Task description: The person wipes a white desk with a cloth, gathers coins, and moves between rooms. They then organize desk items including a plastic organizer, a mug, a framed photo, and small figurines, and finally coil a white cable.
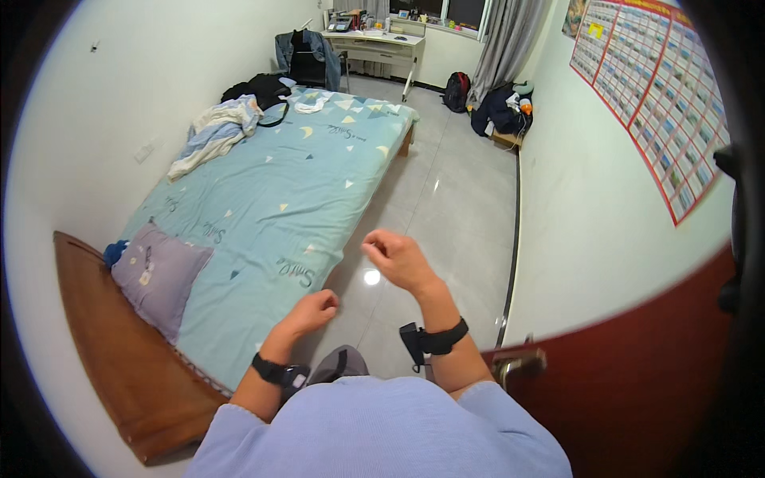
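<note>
My left hand [313,311] hovers just off the near right edge of the bed, its fingers loosely curled in with nothing showing in them. Farther forward, my right hand [398,260] is raised over the tiled floor [442,199], also with curled fingers and no object visible. A black strap with a small device [280,373] circles my left forearm, and another black strap [443,340] circles the right. Nearest to both hands is the bed, covered by a light green patterned sheet [279,191]. A mauve pillow [163,279] lies by the wooden headboard [119,374].
A crumpled blanket [219,131] and a black bag [259,89] lie on the bed. Beyond stand a chair with a denim jacket [309,60], a white desk [374,37] and a backpack [457,92]. Dark clothes [498,110] sit right. A reddish-brown door [629,374] with its handle [519,364] is close on my right.
</note>
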`<action>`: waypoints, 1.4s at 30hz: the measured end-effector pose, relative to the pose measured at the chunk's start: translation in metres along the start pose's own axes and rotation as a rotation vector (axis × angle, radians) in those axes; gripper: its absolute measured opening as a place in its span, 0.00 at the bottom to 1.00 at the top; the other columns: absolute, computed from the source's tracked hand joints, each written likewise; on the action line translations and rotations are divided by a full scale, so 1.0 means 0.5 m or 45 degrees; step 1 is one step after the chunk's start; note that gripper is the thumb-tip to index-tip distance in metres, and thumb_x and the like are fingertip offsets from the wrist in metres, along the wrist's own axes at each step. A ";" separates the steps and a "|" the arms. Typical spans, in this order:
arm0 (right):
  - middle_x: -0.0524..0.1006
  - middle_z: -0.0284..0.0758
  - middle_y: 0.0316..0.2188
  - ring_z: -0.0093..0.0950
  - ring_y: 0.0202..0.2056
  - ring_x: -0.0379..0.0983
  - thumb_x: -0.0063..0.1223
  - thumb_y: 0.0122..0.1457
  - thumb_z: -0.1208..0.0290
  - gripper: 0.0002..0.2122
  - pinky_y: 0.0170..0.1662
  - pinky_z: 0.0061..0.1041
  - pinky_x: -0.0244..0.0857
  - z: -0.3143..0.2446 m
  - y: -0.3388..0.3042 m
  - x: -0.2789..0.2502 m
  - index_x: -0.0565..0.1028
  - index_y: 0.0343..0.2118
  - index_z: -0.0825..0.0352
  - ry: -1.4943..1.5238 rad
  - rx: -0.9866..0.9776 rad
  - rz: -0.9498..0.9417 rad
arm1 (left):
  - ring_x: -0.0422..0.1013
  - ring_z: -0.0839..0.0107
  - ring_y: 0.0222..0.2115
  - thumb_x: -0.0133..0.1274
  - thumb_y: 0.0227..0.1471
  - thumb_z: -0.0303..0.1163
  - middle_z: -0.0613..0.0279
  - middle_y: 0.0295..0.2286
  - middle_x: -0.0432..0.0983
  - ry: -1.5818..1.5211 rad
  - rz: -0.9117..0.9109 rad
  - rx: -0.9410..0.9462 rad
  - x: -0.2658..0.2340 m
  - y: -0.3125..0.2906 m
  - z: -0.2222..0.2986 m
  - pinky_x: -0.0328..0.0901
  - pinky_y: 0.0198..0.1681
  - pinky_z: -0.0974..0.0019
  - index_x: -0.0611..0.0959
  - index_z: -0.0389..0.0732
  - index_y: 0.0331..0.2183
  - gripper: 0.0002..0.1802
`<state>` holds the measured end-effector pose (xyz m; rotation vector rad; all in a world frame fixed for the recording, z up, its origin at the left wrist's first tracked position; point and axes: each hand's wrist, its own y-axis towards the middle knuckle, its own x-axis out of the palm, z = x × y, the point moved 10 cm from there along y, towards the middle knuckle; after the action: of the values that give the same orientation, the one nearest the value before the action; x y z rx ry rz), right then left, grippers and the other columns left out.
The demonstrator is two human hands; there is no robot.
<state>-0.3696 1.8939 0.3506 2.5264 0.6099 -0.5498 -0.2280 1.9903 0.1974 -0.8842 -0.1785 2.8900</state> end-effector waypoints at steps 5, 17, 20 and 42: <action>0.74 0.37 0.21 0.29 0.23 0.70 0.52 0.53 0.70 0.06 0.27 0.26 0.63 0.197 0.260 -0.041 0.74 0.28 0.68 -0.059 0.012 -0.087 | 0.71 0.70 0.24 0.53 0.43 0.31 0.59 0.21 0.75 0.029 0.001 -0.225 -0.106 0.275 -0.107 0.65 0.29 0.67 0.77 0.36 0.26 0.08; 0.73 0.32 0.20 0.20 0.24 0.68 0.52 0.54 0.67 0.09 0.29 0.20 0.63 0.808 0.568 -0.499 0.75 0.30 0.69 -0.339 0.764 0.277 | 0.68 0.52 0.25 0.48 0.39 0.32 0.50 0.22 0.72 0.421 -0.347 0.135 -0.194 1.195 0.009 0.62 0.28 0.55 0.76 0.38 0.24 0.09; 0.74 0.38 0.19 0.26 0.21 0.69 0.52 0.53 0.66 0.10 0.28 0.24 0.64 0.947 0.621 -0.622 0.75 0.31 0.69 -0.364 0.912 0.382 | 0.69 0.53 0.29 0.48 0.39 0.29 0.52 0.27 0.72 0.370 -0.310 0.300 -0.166 1.429 0.102 0.63 0.31 0.57 0.75 0.38 0.30 0.10; 0.74 0.39 0.21 0.28 0.22 0.70 0.50 0.55 0.69 0.08 0.29 0.25 0.64 1.720 1.916 -0.909 0.74 0.31 0.68 -0.374 0.602 -0.281 | 0.71 0.55 0.30 0.48 0.46 0.34 0.54 0.28 0.76 0.260 -0.331 -0.062 -0.305 2.737 -0.010 0.65 0.35 0.59 0.77 0.40 0.28 0.09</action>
<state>-0.4825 0.5402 0.2152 2.7363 0.7166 -1.2483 -0.2010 0.6189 0.0780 -1.0697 -0.3197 2.5492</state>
